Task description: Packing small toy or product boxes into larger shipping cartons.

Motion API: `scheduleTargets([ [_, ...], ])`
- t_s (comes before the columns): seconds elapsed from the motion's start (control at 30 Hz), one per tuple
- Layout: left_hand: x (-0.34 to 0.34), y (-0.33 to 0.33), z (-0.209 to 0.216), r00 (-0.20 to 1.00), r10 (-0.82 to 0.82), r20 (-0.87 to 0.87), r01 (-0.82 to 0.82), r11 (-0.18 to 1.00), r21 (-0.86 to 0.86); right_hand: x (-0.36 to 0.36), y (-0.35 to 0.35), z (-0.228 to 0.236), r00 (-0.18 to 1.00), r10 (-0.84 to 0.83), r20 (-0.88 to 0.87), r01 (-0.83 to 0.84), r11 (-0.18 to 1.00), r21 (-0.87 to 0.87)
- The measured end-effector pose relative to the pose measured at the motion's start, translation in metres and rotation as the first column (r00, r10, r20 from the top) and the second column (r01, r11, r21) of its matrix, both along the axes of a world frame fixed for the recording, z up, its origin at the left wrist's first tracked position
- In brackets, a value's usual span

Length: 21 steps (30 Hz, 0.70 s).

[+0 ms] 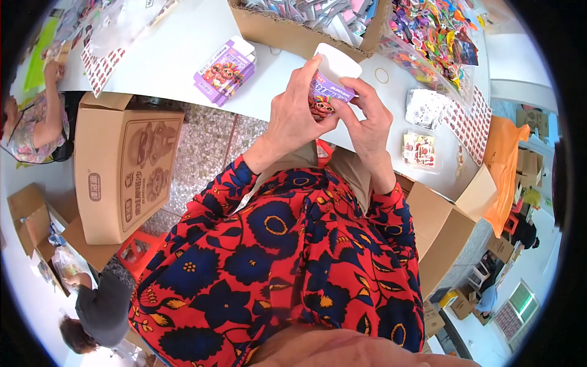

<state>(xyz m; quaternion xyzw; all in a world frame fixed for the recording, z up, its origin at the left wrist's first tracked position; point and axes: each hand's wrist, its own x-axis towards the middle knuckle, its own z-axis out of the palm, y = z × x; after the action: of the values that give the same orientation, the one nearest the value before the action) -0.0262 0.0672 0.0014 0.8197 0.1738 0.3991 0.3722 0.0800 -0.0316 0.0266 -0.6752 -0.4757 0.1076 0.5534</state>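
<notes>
Above the table's near edge, I hold a small purple carton in both hands. Its printed front has red cartoon figures, and a white flap stands up at its far end. My left hand grips the carton's left side, fingers along its edge. On the right side, my right hand pinches it between thumb and fingers. What is inside the carton cannot be seen. To the left of my hands lies a stack of similar flat purple cartons.
Beyond my hands stands a cardboard box of silvery packets. Colourful small items fill a clear bag at right. Nearer lie white cards, a printed card stack and a sticker sheet. A large carton stands left; people work nearby.
</notes>
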Motion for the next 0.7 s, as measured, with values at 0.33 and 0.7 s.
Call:
scheduleTargets([
  [0.33,0.001,0.013,0.01,0.998,-0.01,-0.056,0.014,0.997,0.078,0.013,0.006,0.003,0.988,0.061,0.141,-0.062,0.998,0.004],
  [0.7,-0.001,0.01,0.016,0.995,-0.093,0.029,0.093,0.996,0.002,0.006,0.009,0.002,0.997,0.07,0.037,-0.076,0.978,0.193],
])
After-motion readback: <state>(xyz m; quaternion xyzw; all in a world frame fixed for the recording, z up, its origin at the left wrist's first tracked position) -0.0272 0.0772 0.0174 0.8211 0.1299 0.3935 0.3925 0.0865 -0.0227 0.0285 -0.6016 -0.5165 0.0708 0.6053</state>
